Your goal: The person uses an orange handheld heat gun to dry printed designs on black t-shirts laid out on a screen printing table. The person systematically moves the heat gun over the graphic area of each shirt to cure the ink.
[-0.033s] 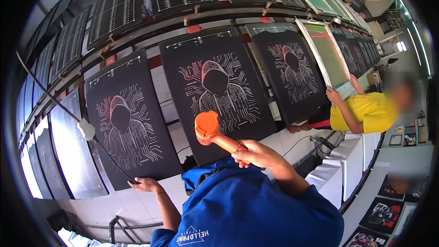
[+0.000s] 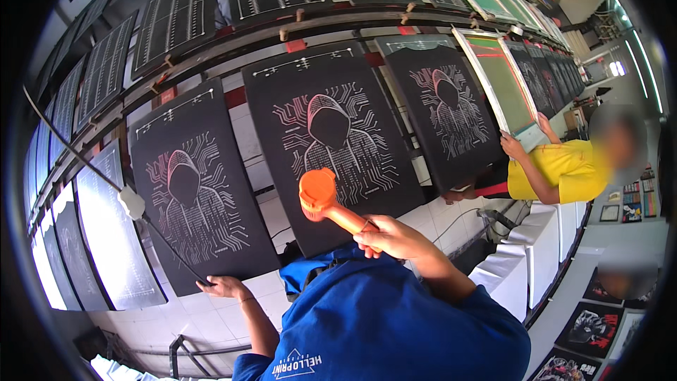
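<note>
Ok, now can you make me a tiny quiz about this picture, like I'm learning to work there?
1. Which of the wearer's hands holds the orange tool?
2. True or false: the person in yellow is touching a white-edged screen.
3. What does the figure printed on the middle black shirt wear: (a) a crown, (b) a hood, (c) a scarf?

Key: 1. the right hand; 2. true; 3. b.

Glare is thrown across a board, its middle and left edge washed white; tube lights are seen at far right; the rail is bowed by fisheye distortion.
</note>
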The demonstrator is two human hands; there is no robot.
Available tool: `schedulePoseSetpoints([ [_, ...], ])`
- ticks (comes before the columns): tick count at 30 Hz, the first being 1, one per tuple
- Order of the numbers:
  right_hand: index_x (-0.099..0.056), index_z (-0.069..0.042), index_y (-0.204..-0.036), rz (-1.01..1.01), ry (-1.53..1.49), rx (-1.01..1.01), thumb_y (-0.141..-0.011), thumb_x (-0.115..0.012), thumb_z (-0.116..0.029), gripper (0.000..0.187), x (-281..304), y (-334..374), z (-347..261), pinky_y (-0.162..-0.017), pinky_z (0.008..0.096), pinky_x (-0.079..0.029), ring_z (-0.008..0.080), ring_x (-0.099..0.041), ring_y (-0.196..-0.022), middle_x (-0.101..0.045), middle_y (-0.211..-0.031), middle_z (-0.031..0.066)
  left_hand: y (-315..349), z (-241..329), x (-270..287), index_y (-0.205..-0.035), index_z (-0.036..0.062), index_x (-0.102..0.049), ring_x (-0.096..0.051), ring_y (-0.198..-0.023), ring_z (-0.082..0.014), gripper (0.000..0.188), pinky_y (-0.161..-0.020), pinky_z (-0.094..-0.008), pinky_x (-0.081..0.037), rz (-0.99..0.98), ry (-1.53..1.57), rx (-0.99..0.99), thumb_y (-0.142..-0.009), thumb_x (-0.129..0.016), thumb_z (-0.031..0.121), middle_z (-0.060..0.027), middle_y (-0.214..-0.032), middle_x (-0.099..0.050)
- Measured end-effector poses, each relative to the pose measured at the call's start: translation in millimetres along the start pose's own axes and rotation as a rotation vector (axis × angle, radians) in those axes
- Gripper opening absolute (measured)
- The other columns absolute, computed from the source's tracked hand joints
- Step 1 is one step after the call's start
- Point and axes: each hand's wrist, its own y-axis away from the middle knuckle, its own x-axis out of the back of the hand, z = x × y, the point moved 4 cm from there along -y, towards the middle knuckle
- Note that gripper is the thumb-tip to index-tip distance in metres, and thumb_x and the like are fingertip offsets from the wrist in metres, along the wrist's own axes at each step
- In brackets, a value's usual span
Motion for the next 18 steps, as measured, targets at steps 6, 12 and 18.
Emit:
schedulePoseSetpoints([
  [6,-0.044,0.004,-0.127,0.154,-0.11,0.163,-0.094,-0.063,-0.021,0.045,5.2,-12.9,2.1,-0.065,0.0244,-0.05,0.0082,-0.059,-0.074,-0.058,-0.088,0.0025,-5.3,-2.2,-3.1,-0.138,-0.0085,-0.044,-0.046,-0.128,-0.042,0.052,-0.111,-0.0454,-0.033,0.014,0.005,-0.034,-0.097,-0.041,0.023,-0.0291,-0.139,-0.047],
  [12,-0.043,0.005,-0.13,-0.116,-0.086,0.132,-0.091,-0.066,-0.02,0.052,48.0,14.7,12.6,-0.066,0.0242,-0.049,0.0085,-0.056,-0.073,-0.057,-0.089,0.0036,-5.0,-7.2,-1.3,-0.136,-0.0102,-0.046,-0.052,-0.122,-0.0403,0.05,-0.106,-0.0421,-0.039,-0.029,0.086,-0.032,-0.1,-0.039,0.024,-0.029,-0.136,-0.051],
  [18,-0.048,0.006,-0.13,-0.104,0.033,0.191,-0.087,-0.072,-0.033,0.063,131.5,69.1,34.3,-0.071,0.0287,-0.05,0.0131,-0.061,-0.076,-0.061,-0.091,0.0084,32.3,-1.3,11.0,-0.132,-0.0065,-0.053,-0.057,-0.115,-0.038,0.051,-0.1,-0.042,-0.043,-0.096,0.053,-0.144,-0.104,-0.036,0.032,-0.0262,-0.128,-0.059],
])
